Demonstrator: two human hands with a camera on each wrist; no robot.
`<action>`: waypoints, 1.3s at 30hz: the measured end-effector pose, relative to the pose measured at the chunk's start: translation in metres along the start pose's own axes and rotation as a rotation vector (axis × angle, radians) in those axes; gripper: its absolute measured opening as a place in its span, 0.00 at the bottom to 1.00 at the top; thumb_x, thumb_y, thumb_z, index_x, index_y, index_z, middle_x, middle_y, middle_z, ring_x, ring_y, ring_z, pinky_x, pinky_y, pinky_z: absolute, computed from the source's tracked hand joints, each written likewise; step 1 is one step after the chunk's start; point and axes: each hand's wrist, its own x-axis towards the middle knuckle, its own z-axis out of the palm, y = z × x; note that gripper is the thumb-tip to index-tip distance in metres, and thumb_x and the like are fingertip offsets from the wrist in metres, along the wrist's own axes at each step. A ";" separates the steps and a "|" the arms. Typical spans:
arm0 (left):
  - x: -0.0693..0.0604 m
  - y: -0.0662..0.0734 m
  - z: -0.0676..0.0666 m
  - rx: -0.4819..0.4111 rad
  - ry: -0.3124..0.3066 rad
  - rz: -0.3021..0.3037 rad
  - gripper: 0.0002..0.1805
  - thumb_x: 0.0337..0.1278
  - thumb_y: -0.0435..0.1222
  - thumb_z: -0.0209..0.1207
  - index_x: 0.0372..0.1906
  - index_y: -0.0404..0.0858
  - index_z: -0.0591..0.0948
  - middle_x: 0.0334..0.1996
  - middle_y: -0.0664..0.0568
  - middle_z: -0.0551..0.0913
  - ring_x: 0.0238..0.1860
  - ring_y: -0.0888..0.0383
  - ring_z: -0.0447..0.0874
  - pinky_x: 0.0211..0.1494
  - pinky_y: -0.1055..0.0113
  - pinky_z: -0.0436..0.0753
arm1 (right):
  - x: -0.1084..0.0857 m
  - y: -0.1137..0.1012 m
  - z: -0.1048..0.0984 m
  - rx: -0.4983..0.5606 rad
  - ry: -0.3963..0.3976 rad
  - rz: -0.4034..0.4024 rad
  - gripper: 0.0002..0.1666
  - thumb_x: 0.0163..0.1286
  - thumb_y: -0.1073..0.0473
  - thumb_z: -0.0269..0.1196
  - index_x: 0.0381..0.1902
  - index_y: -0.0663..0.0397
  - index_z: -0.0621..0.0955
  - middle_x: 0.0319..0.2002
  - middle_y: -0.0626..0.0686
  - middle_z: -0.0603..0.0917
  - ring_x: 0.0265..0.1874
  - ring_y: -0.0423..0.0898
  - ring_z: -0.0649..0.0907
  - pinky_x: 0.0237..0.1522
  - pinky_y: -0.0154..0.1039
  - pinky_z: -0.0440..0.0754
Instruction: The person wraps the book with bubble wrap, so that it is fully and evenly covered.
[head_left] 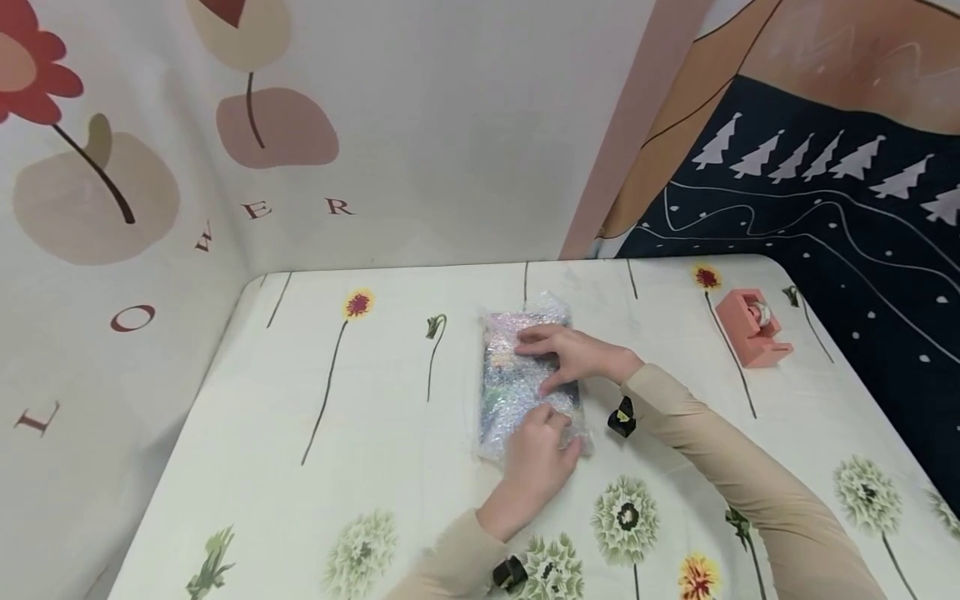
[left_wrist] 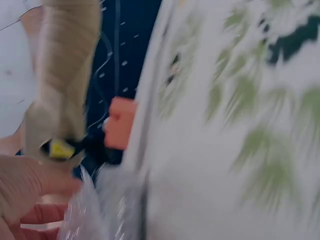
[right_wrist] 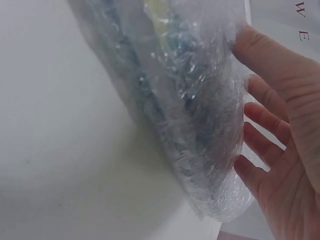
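Observation:
A flat, rectangular item in bubble wrap (head_left: 502, 400) lies on the table, its colourful printed face showing through. What the item is cannot be told through the wrap. My right hand (head_left: 581, 354) lies across its upper right part, thumb and fingers spread. In the right wrist view, the fingertips of the right hand (right_wrist: 285, 125) touch the bubble wrap (right_wrist: 175, 95). My left hand (head_left: 534, 467) rests on the package's lower end with fingers slightly bent. Clear wrap (left_wrist: 107, 205) rises beside the left hand (left_wrist: 35, 185) in the left wrist view.
A pink tape dispenser (head_left: 750, 329) with a roll stands at the table's right side. The table (head_left: 390, 433) wears a white cloth printed with flowers. Printed curtains (head_left: 450, 125) hang behind and to the left, a dark tree-patterned one (head_left: 810, 200) to the right.

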 end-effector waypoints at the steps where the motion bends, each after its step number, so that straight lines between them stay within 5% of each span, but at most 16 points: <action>1: 0.002 -0.005 -0.005 -0.022 0.027 -0.010 0.09 0.47 0.37 0.67 0.29 0.35 0.84 0.27 0.50 0.81 0.28 0.58 0.79 0.29 0.73 0.79 | 0.000 0.000 0.000 0.005 -0.001 0.004 0.43 0.47 0.53 0.75 0.61 0.60 0.74 0.65 0.61 0.67 0.65 0.59 0.64 0.63 0.53 0.64; 6: 0.012 -0.036 -0.020 -0.028 0.100 -0.112 0.12 0.46 0.40 0.67 0.31 0.34 0.85 0.32 0.45 0.83 0.34 0.51 0.81 0.30 0.63 0.82 | 0.001 -0.003 -0.001 0.020 -0.011 0.010 0.42 0.48 0.55 0.74 0.61 0.61 0.73 0.65 0.62 0.66 0.65 0.60 0.64 0.63 0.54 0.63; 11: 0.021 -0.053 -0.017 0.032 -0.062 -0.158 0.31 0.41 0.49 0.69 0.47 0.32 0.80 0.48 0.42 0.78 0.50 0.46 0.75 0.48 0.56 0.79 | 0.001 -0.002 -0.001 0.038 -0.030 0.014 0.39 0.51 0.56 0.73 0.61 0.61 0.73 0.66 0.63 0.66 0.66 0.60 0.63 0.64 0.53 0.63; 18: 0.024 -0.053 -0.004 0.145 -0.224 -0.211 0.47 0.35 0.63 0.66 0.58 0.34 0.74 0.60 0.40 0.69 0.59 0.44 0.64 0.58 0.51 0.69 | 0.001 0.000 -0.003 0.067 -0.011 -0.040 0.36 0.53 0.60 0.71 0.59 0.67 0.74 0.64 0.66 0.67 0.63 0.62 0.66 0.61 0.53 0.67; 27: 0.028 -0.051 0.001 0.189 -0.246 -0.234 0.52 0.29 0.64 0.68 0.60 0.36 0.73 0.61 0.43 0.68 0.59 0.46 0.63 0.58 0.53 0.68 | -0.002 0.005 -0.005 0.172 -0.013 -0.030 0.30 0.57 0.68 0.66 0.59 0.68 0.73 0.64 0.67 0.67 0.64 0.62 0.65 0.60 0.55 0.67; 39: 0.035 -0.053 0.000 0.280 -0.285 -0.209 0.52 0.24 0.67 0.68 0.57 0.36 0.76 0.55 0.45 0.70 0.57 0.49 0.65 0.58 0.58 0.69 | -0.028 0.013 -0.003 0.405 0.321 0.080 0.19 0.65 0.70 0.59 0.54 0.70 0.76 0.55 0.66 0.76 0.52 0.61 0.76 0.52 0.57 0.74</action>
